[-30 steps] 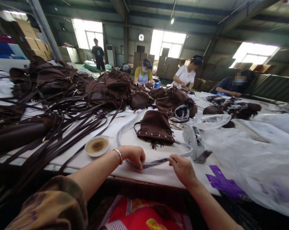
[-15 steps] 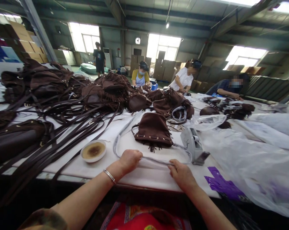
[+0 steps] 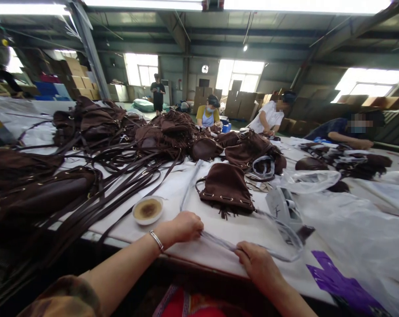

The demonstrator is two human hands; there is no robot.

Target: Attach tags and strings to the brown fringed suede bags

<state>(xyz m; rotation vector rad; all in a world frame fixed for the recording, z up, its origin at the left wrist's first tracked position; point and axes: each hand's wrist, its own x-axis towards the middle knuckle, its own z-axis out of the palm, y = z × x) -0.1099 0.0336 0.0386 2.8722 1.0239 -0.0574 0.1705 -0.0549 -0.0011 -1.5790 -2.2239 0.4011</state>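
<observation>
Just ahead of me on the white-covered table lies a dark brown suede drawstring bag (image 3: 227, 187) with metal eyelets and fringe. A long strap wrapped in clear plastic (image 3: 219, 241) joins it at the right and loops round toward me. My left hand (image 3: 185, 226), a silver bangle on its wrist, is closed round this strap. Farther right, my right hand (image 3: 259, 263) pinches the same strap between thumb and fingers. The stretch between both hands is nearly straight, slanting down to the right. The fingertips of the left hand are partly hidden.
A white bowl (image 3: 148, 210) with a brown-stained filling stands left of my hands. Brown bags (image 3: 103, 119) and loose straps (image 3: 120, 189) pile up at left. On the right are a grey tape dispenser (image 3: 285, 211), clear plastic sheeting (image 3: 351, 233) and purple plastic (image 3: 338, 277). Several people are beyond.
The view has turned left and tilted up, so things appear farther right and lower. Both hands keep hold of the strap; its far left loop has straightened out.
</observation>
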